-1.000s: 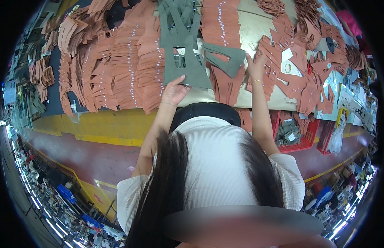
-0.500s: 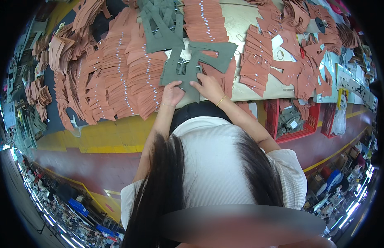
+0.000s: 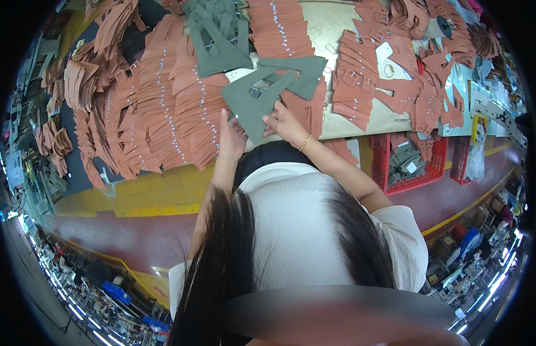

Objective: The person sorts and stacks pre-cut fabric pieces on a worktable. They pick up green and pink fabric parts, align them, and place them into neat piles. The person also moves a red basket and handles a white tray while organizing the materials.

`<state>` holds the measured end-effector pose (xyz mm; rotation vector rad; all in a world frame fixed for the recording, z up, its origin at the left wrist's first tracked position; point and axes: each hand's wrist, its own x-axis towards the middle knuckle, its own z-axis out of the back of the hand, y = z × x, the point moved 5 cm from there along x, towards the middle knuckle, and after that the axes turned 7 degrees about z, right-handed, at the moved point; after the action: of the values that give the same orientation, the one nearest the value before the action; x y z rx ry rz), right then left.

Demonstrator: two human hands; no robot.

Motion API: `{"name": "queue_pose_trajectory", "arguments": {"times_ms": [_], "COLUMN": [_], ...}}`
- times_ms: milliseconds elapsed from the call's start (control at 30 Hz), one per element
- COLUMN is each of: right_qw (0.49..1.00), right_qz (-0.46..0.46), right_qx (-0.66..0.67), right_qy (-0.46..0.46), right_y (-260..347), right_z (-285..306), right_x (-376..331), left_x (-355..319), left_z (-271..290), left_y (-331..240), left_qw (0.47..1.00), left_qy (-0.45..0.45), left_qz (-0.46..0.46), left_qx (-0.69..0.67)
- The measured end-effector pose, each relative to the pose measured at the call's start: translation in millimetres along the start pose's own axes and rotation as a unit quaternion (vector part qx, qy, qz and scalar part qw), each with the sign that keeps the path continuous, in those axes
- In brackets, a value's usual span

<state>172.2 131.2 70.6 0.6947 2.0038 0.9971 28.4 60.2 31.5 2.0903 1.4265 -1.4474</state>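
Observation:
A grey-green leather-like strap piece [image 3: 253, 108] lies near the front of the table, its wide solid end pointing toward me. My right hand [image 3: 287, 124] grips its right edge between thumb and fingers. My left hand [image 3: 232, 137] is open beside its left edge, thumb raised and fingers apart; whether the fingertips touch it I cannot tell. Just beyond lies another green cut piece [image 3: 307, 78], with metal buckles partly hidden between the two. A pile of similar green strap pieces [image 3: 222, 56] sits farther back to the left.
Long overlapping rows of reddish-brown pieces [image 3: 158, 104] cover the left of the table. More brown buckled pieces [image 3: 355, 81] lie on the right. A red crate [image 3: 407, 185] holding green pieces stands below the table's right edge, near a hanging plastic bag [image 3: 476, 158].
The green piece has turned, so its wide end now points toward me. My left hand has let go of its edge and opened; my right hand has shifted slightly down along it.

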Motion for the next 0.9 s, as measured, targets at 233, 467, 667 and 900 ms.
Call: {"name": "queue_pose_trajectory", "arguments": {"times_ms": [233, 467, 667, 900], "right_qw": [0.944, 0.746, 0.723, 0.725], "right_qz": [-0.099, 0.144, 0.073, 0.15], "right_qx": [-0.312, -0.572, -0.628, -0.581], "right_qy": [0.053, -0.309, -0.279, -0.338], "right_y": [1, 31, 11, 26], "right_z": [48, 169, 181, 166], "right_x": [7, 47, 70, 58], "left_x": [-21, -47, -63, -58], "left_z": [-42, -61, -72, -62], "left_y": [-21, -46, -56, -56], "left_qw": [0.982, 0.959, 0.953, 0.966], "left_qy": [0.156, 0.255, 0.266, 0.231], "left_qz": [-0.1, 0.0, -0.029, -0.036], "left_qx": [0.047, -0.123, -0.144, -0.109]}}
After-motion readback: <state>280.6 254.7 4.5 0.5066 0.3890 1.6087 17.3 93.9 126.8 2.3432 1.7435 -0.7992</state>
